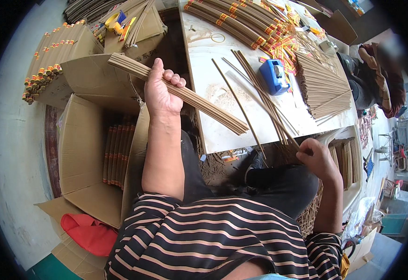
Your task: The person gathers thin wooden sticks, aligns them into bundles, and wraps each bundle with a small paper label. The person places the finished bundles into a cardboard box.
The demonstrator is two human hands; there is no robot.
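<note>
My left hand is closed round a bundle of thin brown incense sticks, thumb on top. The bundle slants from the open carton on the left down over the table's near left corner. At the table's front edge, on the right, my right hand pinches the near end of an incense stick. Several loose sticks lie between the hands, some jutting past the edge. One lone stick lies apart from them. Beyond, a blue tape dispenser stands on the white table.
An open carton at my left holds red-labelled bundles. Banded bundles and a stick pile cover the table's far and right parts. Stacked bundles stand far left. Another person sits at right. A red cloth hangs over the carton flap.
</note>
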